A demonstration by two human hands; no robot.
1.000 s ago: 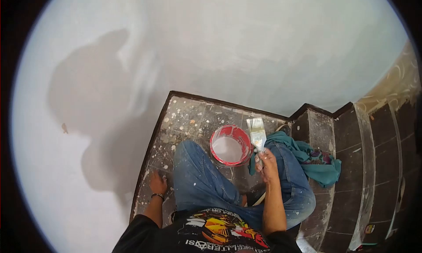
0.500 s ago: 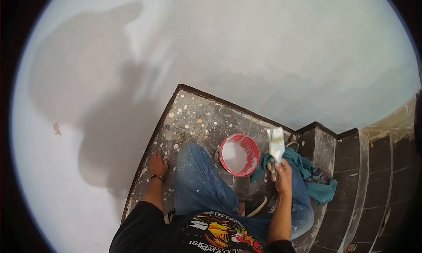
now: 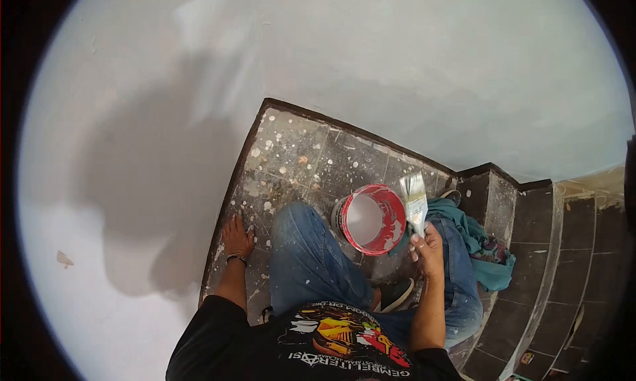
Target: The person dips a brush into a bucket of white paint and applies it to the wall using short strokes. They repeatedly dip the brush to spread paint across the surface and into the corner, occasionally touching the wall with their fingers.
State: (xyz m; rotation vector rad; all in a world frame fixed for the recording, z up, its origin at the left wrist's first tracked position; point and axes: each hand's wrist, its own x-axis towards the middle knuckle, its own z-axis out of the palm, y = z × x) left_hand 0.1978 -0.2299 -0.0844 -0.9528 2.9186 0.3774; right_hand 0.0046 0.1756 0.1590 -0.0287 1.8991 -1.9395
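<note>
My right hand (image 3: 427, 248) is closed round the handle of a wide paintbrush (image 3: 415, 199), whose whitened bristles point away from me. Just left of the brush stands a red-rimmed bucket (image 3: 391, 238) with white paint (image 3: 364, 220) inside. My left hand (image 3: 237, 237) lies on the speckled tiled floor (image 3: 285, 146) by the wall's dark edge, its fingers spread and nothing in it. A teal cloth (image 3: 493, 273) lies beside my right knee.
White walls (image 3: 430, 69) meet in a corner beyond the floor, with a dark skirting (image 3: 358, 132) along their foot. Dark tiled steps (image 3: 533, 222) go off to the right. My bent legs in jeans (image 3: 308, 258) flank the bucket.
The view has shifted, so the floor corner sits higher in the picture. The brush now tilts a little to the left and is nearer the bucket's rim. My left hand's fingers are more spread.
</note>
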